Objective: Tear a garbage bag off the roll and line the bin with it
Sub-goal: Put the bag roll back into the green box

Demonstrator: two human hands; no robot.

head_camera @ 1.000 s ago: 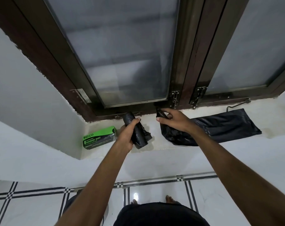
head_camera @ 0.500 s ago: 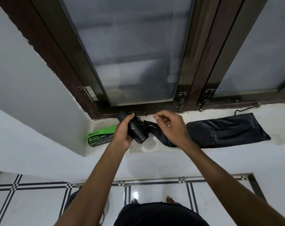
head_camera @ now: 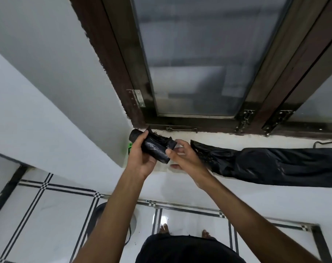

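Note:
My left hand (head_camera: pixel 142 160) grips a black roll of garbage bags (head_camera: pixel 155 149) above the left end of the white window sill (head_camera: pixel 227 141). My right hand (head_camera: pixel 186 158) is just right of the roll, fingers spread, with its thumb tip against the roll's loose end. A single black garbage bag (head_camera: pixel 275 164) lies flat along the sill to the right, apart from the roll and from both hands. On the floor, a round grey bin rim (head_camera: pixel 133 223) shows from behind my left forearm, mostly hidden.
A green garbage-bag box (head_camera: pixel 130 147) peeks out behind my left hand in the sill's corner. A dark wooden window frame (head_camera: pixel 123 88) with metal latches (head_camera: pixel 244 120) rises behind the sill. White floor tiles with black lines and my bare feet (head_camera: pixel 164 228) lie below.
The bag that stretched from the roll now lies separate on the sill. My right hand has let go of it and moved to the roll's end. The view has shifted left.

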